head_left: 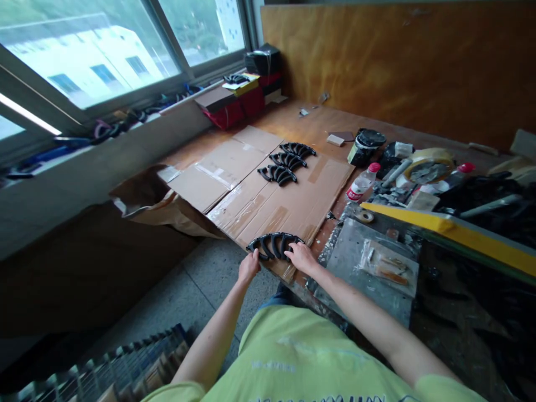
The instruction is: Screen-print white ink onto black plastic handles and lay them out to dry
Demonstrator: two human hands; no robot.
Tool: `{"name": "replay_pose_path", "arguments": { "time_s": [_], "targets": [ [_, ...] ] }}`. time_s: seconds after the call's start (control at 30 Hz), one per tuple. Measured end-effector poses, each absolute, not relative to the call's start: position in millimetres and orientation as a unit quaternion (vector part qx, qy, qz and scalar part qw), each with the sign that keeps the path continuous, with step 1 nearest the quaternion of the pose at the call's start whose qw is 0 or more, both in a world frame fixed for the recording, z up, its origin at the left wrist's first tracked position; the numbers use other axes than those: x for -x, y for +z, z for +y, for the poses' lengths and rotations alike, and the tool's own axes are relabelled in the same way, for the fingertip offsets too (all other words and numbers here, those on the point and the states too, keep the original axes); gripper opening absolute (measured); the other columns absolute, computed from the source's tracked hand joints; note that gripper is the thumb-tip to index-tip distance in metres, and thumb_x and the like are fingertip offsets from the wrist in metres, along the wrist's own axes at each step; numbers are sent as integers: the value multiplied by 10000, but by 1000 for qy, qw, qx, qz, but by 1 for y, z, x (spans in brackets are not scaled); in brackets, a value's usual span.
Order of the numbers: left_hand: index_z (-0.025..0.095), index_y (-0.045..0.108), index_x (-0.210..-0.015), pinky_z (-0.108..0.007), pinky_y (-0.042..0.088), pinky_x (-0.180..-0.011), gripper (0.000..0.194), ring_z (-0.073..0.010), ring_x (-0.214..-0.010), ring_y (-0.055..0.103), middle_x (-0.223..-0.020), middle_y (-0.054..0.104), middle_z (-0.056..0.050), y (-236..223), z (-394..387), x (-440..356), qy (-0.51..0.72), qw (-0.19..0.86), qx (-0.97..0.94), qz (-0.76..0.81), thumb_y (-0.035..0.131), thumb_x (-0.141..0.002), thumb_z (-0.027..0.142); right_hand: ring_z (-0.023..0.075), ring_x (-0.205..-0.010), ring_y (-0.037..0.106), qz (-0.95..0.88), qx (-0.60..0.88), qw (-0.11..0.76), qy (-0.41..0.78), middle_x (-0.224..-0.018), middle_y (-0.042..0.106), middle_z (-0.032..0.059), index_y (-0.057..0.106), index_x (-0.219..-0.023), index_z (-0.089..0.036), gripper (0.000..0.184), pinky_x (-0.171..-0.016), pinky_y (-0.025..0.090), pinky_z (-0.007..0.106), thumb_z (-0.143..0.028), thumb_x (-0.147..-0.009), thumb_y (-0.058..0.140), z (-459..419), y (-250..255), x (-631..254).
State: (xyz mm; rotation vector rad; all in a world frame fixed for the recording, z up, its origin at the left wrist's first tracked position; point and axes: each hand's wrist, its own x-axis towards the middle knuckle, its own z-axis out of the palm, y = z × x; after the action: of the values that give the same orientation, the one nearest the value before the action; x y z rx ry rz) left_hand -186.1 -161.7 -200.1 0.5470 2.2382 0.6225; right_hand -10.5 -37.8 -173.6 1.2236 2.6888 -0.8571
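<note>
A black, curved, ribbed part (274,245) with open gaps between its ribs lies at the near edge of a flattened cardboard sheet (247,209). My left hand (250,266) pinches its left end, the thumb on top. At the right end, the fingers of my right hand (300,255) are closed on the part and cover some of it. Farther up the cardboard are several similar black curved pieces (285,162), grouped in three rows close together.
Right of the cardboard stand a bottle with a red cap (363,183), a black-topped tub (366,146) and tape rolls (429,166). A yellow bar (444,226) runs beyond a grey board (360,262). Red boxes (234,109) sit by the window. Open floor (196,285) shows at left.
</note>
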Motion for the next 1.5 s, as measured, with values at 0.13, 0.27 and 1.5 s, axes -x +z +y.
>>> {"name": "replay_pose_path", "arguments": {
  "time_s": [0.13,0.27,1.5],
  "targets": [
    [211,579,-558,-362,472,-699,556,-291,-716,674,-567,654,-122,-200,-149,201,182,355,-262,879,295,-890,554,246,-1068,616,845,-440,31,-301,-1088,669,174,646,-1175,-121,406,-953,442,339,-407,-900,559,-45,-170,17],
    [191,632,-772,-389,451,-789,496,-317,-901,667,-782,707,-159,-197,-128,219,148,308,-305,889,305,-910,537,248,-1086,614,831,-453,41,-320,-1131,662,176,644,-1198,-126,415,-969,444,343,-396,-893,565,-43,-164,26],
    [152,251,-1493,-594,218,-1098,783,-397,-1445,133,-1571,135,-234,-220,25,245,159,11,-518,840,381,-875,617,180,-950,657,669,-562,-270,-405,-1112,690,57,681,-1124,-211,306,-881,507,308,-144,-844,578,-59,-111,-91]
  ]
}}
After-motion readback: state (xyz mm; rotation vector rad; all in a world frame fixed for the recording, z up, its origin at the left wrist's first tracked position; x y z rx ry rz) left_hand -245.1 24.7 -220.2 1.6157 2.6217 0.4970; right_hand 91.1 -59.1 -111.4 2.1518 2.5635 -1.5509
